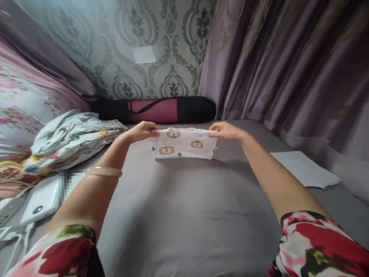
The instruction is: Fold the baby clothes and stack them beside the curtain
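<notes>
A folded white cloth (pixel 187 148), printed with orange lion faces and small green plants, hangs between my two hands just over the grey sheet. It looks like a small garment, but its exact kind does not show. My left hand (pixel 143 130) pinches its upper left corner, and a pale bangle circles that forearm. At the upper right corner, the fingers of my right hand (pixel 226 130) are closed on the same top edge. The lower edge of the cloth is at or just above the sheet.
Crumpled patterned clothes (pixel 72 138) lie on the left by a floral pillow (pixel 23 104). Nearer are a white device (pixel 43 200) with cables and a power strip (pixel 10 211). A black and maroon bag (pixel 155 109) lies along the wall. White paper (pixel 305 167) rests at right beside purple curtains (pixel 273 57).
</notes>
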